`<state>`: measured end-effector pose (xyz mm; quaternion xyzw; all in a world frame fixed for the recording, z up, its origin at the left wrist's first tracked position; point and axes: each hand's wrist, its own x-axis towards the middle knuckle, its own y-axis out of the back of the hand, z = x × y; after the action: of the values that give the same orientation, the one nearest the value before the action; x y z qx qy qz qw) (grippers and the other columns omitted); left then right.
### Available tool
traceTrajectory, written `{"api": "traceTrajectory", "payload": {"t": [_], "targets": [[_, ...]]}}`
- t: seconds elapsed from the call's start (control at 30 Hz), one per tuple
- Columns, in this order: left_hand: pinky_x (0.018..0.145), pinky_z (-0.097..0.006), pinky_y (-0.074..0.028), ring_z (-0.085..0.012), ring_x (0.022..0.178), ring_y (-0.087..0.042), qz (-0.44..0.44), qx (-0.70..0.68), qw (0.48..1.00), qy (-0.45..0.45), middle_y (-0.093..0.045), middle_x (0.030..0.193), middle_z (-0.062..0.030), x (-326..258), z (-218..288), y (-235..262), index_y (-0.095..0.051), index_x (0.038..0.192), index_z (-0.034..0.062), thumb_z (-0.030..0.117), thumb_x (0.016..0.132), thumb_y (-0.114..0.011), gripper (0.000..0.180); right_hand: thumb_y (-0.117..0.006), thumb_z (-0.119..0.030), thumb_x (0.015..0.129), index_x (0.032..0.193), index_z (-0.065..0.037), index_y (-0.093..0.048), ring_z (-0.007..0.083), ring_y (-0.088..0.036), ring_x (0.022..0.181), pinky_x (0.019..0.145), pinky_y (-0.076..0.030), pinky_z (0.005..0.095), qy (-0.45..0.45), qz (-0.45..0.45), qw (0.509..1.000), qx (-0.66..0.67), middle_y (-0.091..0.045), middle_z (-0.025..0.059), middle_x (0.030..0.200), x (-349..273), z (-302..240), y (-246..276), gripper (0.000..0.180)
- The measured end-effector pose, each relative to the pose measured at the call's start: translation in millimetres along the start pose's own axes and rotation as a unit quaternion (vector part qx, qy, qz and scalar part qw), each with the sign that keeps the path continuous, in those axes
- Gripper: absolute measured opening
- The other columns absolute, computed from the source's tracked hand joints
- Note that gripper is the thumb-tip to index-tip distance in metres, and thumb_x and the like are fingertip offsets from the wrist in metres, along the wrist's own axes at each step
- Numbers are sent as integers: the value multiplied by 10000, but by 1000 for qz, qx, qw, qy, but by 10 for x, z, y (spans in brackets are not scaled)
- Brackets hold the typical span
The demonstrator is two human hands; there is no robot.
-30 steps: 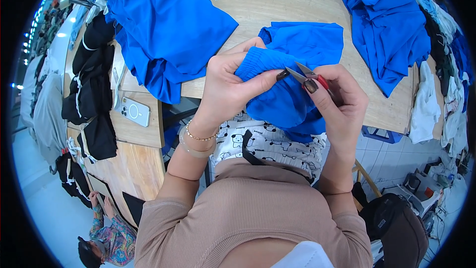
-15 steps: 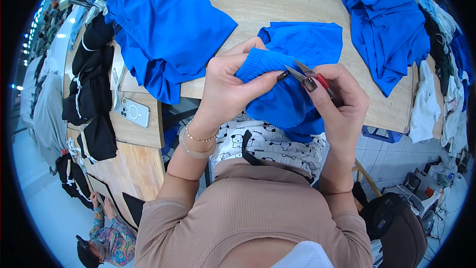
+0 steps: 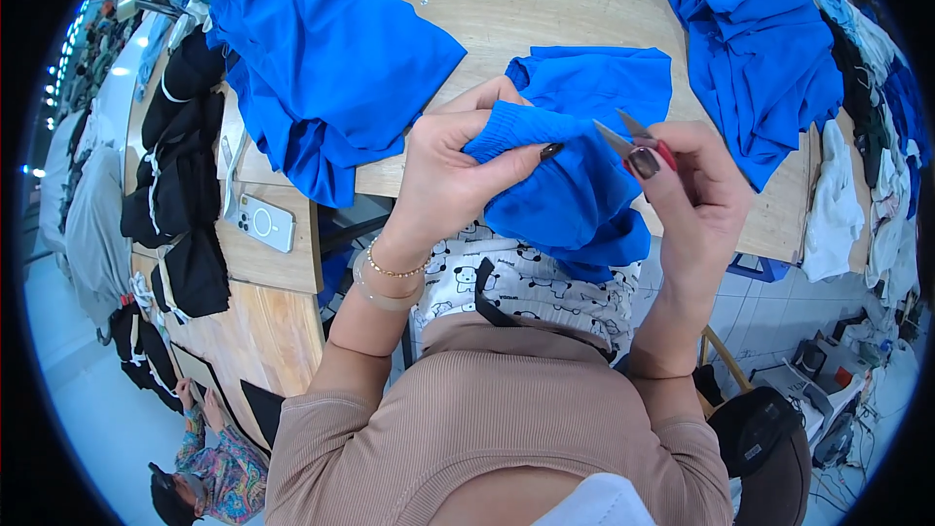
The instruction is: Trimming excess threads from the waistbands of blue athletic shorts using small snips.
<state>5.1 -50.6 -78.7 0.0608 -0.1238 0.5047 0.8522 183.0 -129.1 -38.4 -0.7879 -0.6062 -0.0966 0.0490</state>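
Note:
A blue garment (image 3: 575, 175) with a gathered elastic edge hangs over the near edge of the table, its far part lying flat on the wood. My left hand (image 3: 453, 161) grips that gathered edge, thumb on top and fingers behind the cloth. In my right hand (image 3: 696, 180) is a pair of small red-handled thread snips (image 3: 628, 141), held between thumb and fingers. Their two pointed blades stand apart and point up and left, beside the cloth near my left thumb. The palm side of my right hand hides most of the handle.
More blue garments (image 3: 326, 68) are heaped at the table's left, with another blue pile (image 3: 755, 49) at the right. A phone (image 3: 265, 222) lies on the lower left surface by black bundles (image 3: 180, 166). White cloth (image 3: 836, 200) hangs at the right edge. Another person (image 3: 224, 468) works at lower left.
My right hand has moved right with the snips, drawing the blades away from the cloth by my left thumb. The left hand keeps its grip almost in place.

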Motion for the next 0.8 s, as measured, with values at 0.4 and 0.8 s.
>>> {"api": "traceTrajectory", "payload": {"t": [0.4, 0.8], "targets": [[602, -217, -412, -117, 716, -527, -4, 12, 1000, -27, -562, 763, -48, 19, -1, -4, -695, 859, -44, -76, 719, -664, 147, -657, 2, 798, 837, -8, -624, 27, -455, 578, 513, -339, 170, -2, -2, 996, -87, -569, -9, 679, -41, 55, -42, 52], [580, -200, -388, -85, 690, -501, 0, 16, 999, -32, -561, 749, -27, 28, 7, -11, -699, 868, -34, -55, 736, -665, 138, -661, -6, 799, 831, -13, -627, 25, -454, 572, 510, -343, 170, -7, 5, 994, -108, -561, -5, 665, -45, 32, -69, 47]]}}
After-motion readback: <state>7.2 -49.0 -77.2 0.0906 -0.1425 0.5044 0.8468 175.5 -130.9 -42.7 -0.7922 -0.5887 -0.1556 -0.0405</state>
